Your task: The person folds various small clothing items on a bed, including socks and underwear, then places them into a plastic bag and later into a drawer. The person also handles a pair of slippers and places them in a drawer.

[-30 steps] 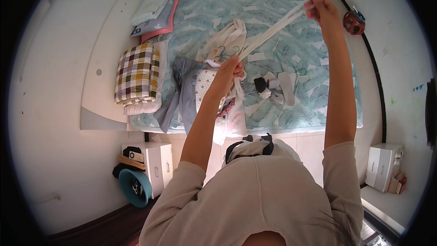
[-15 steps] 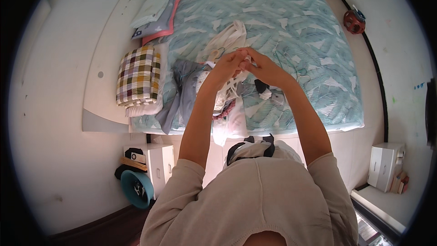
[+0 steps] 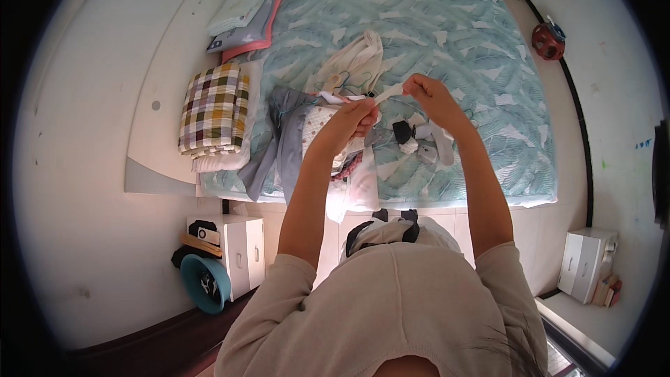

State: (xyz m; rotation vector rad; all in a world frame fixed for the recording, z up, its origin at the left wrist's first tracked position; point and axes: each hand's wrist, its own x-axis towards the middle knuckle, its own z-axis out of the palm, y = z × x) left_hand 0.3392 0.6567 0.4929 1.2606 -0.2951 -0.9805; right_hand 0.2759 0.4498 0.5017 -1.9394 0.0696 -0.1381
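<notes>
Over the middle of the bed, my left hand (image 3: 349, 124) and my right hand (image 3: 435, 102) pinch the two ends of a narrow white cloth strip (image 3: 391, 93), drawn out between them. It could be a sock or a strap; I cannot tell which. Below my left hand lie a spotted white garment (image 3: 315, 126) and grey trousers (image 3: 285, 122). Cream clothing (image 3: 359, 56) is spread beyond, with thin hangers (image 3: 342, 82) near it. Nearer my right forearm, small black and white pieces, seemingly socks (image 3: 403, 134), lie beside a whitish piece (image 3: 442, 145).
A leaf-patterned bedsheet (image 3: 447, 28) covers the bed. On its left are a folded checked quilt (image 3: 215, 108) and stacked pillows (image 3: 241, 14). A teal basin (image 3: 204, 283) stands by a white cabinet (image 3: 241, 248). A red round object (image 3: 548, 42) sits at the right wall.
My hands were together over the clothes; now they are apart, my right hand further right, with the white strip stretched between them. More of the whitish piece by my right forearm shows.
</notes>
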